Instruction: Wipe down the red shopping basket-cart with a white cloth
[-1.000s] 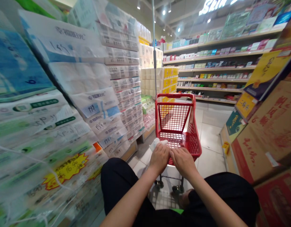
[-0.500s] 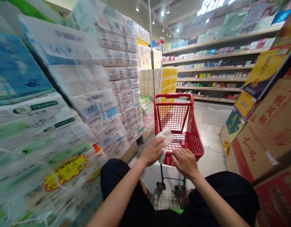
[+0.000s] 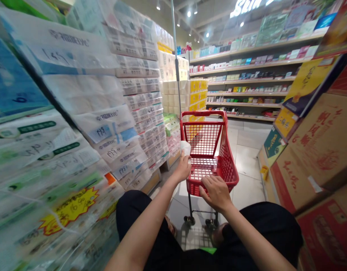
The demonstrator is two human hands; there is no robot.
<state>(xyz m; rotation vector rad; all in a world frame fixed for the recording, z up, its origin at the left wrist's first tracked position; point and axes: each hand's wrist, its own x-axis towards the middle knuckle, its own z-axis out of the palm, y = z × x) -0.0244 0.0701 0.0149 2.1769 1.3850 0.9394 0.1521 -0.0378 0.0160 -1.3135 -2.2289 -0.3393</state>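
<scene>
A red shopping cart [image 3: 231,165] with a mesh basket stands in front of my knees. My left hand [image 3: 184,165] is closed on a white cloth [image 3: 185,147] against the cart's left side. Part of the cloth shows above the fingers; the rest is hidden behind the hand. My right hand [image 3: 217,191] grips the cart's near rim, its fingers curled over the red edge. Below the basket, the cart's dark legs and small wheels [image 3: 211,222] are visible between my feet.
Tall stacks of wrapped tissue packs [image 3: 105,131] rise close on the left. Cardboard boxes [image 3: 317,143] are piled along the right. Shelves [image 3: 246,81] with many small goods line the back. A thin metal pole [image 3: 176,67] stands beside the cart's far left corner.
My left hand and the cloth have moved from the near rim forward and left, along the cart's left side. My right hand stays on the near rim. The view has shifted slightly.
</scene>
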